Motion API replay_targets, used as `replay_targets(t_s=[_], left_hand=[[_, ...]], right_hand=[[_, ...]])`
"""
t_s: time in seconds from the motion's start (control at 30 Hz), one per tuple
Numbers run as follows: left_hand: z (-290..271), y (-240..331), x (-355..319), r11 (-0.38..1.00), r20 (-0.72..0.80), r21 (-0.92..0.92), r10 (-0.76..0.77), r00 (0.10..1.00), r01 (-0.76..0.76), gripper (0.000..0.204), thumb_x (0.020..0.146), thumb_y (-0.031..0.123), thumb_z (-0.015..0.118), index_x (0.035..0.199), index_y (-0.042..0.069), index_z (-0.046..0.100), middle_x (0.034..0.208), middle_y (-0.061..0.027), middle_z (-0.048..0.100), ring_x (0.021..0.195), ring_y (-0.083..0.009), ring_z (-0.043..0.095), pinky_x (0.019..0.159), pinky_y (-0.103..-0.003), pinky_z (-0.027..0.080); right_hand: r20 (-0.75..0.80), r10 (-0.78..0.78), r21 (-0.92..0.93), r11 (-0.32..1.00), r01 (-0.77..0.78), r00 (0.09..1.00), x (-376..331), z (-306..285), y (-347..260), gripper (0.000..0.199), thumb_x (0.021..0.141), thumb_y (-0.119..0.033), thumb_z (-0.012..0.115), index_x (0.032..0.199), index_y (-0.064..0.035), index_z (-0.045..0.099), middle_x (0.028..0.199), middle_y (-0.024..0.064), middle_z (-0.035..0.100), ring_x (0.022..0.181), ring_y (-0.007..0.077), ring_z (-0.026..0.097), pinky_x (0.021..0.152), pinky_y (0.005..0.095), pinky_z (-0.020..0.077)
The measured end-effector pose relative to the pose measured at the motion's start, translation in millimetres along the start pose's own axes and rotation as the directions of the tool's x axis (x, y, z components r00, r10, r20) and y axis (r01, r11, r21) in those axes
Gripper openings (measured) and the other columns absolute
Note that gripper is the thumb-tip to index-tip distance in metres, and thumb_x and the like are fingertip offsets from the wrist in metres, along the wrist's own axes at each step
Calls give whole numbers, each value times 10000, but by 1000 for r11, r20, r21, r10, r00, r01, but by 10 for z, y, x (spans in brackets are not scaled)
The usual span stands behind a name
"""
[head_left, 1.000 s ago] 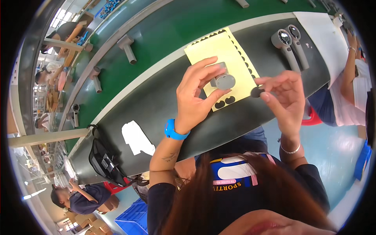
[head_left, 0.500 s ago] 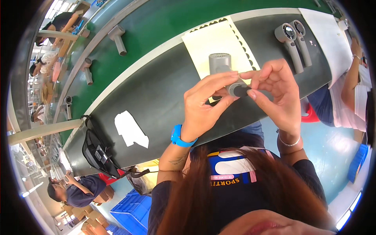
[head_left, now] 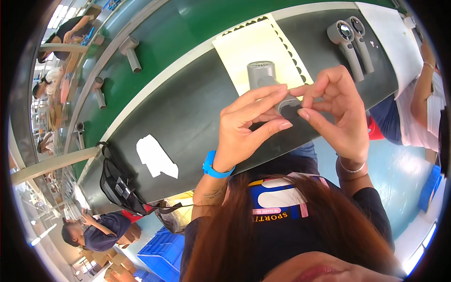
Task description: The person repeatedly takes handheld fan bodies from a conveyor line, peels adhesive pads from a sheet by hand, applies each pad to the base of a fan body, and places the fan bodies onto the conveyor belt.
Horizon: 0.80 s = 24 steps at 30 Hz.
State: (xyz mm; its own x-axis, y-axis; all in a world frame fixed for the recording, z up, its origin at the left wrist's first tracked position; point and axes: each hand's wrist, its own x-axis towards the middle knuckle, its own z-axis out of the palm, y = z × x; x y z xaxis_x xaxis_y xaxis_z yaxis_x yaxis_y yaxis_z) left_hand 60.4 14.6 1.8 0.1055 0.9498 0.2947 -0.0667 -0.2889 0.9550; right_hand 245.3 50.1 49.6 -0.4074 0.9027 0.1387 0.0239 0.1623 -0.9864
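Sticker (head_left: 291,109) risk: skew if fan (head_left: 261,71) rolls

L hand (head_left: 244,122) curls closed round fan's handle, head toward 11 o'clock, base end toward 5. R hand (head_left: 340,113) half-curled, thumb at sticker's edge by that end; can't tell if it's pinched. Unsteady L hold = poss. crease. Yellow sheet (head_left: 244,47), L hand's 12 o'clock, may shift if bumped.

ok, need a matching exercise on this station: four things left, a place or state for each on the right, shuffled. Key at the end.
Things
1. Left hand
2. Right hand
3. Yellow sheet
4. Black bag

Places and states
A. At the left end of the dark table
B. Thumb tip at the right edge of a dark piece
C. Holding a grey fan
D. Lined with dark shapes along two edges

Pairs: 1-C, 2-B, 3-D, 4-A
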Motion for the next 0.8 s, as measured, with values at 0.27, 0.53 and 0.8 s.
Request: replay_targets(t_s=[0.27, 0.53, 0.8], left_hand=[[-9, -9, -4, 1000, 13, -8, -18, 1000, 18, 406, 786, -48, 681, 1182, 10, 616, 1209, -134, 576, 845, -156, 651, 746, -257, 565], [-18, 5, 4, 999, 34, -11, -45, 998, 45, 396, 806, -49, 655, 1195, -24, 585, 1237, -190, 542, 871, -136, 590, 799, -303, 576], [2, 6, 5, 999, 4, 8, -44, 999, 44, 377, 799, -38, 670, 1170, -1, 616, 1194, -150, 576, 856, -135, 608, 762, -284, 562]], right_hand=[[-6, 40, 0, 999, -40, 999, 21, -7, -51, 351, 759, 156, 575, 998, -36, 406, 862, 55, 547, 996, 177, 619, 789, 251, 519], [-4, 30, -25, 999, -30, 1000, 25, -20, -48, 362, 753, 168, 566, 1001, -38, 401, 879, 47, 528, 981, 162, 620, 779, 246, 525], [1, 19, -36, 999, -19, 1000, 28, -24, -60, 362, 757, 161, 571, 1009, -38, 404, 903, 45, 519, 968, 160, 622, 778, 251, 532]])
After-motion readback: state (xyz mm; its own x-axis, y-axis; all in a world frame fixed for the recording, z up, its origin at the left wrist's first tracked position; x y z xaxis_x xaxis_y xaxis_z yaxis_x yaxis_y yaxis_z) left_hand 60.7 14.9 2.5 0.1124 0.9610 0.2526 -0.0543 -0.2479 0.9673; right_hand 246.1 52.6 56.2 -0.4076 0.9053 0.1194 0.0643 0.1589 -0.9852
